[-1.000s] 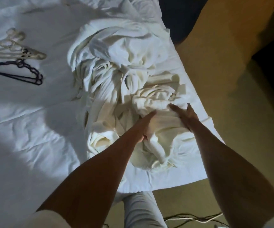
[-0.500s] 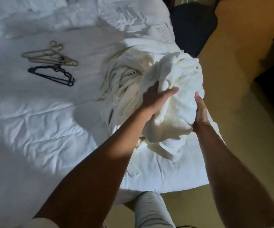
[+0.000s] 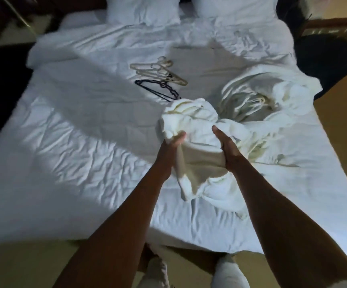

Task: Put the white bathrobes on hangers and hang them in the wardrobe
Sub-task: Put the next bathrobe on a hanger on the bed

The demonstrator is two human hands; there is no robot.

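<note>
A wide bed covered with a creased white sheet (image 3: pixel 68 154) is filling most of the view, its long axis running from the near edge away to two white pillows (image 3: pixel 145 11) lying along the far edge. A heap of crumpled white towelling bathrobes (image 3: pixel 268 96) is lying near the right edge of the bed, stretching from about the middle of that edge toward the far right corner, with cream piping showing in its folds. One bunched white bathrobe (image 3: pixel 197 142) is being held up above the sheet, between the heap and the near edge; its long axis is running roughly from the near edge toward the far edge, the rounded bundled end pointing away from the person and the loose end hanging down toward the near edge, where it is touching the sheet. The left hand (image 3: pixel 171 144) is gripping the left side of this bundle, fingers curled into the cloth. The right hand (image 3: pixel 227 146) is clasping the right side, thumb pointing away. Beyond the bundle, near the middle of the bed, a few cream plastic hangers (image 3: pixel 160 70) are lying stacked, and a dark thin hanger (image 3: pixel 158 90) is lying just beside them on their near side
</note>
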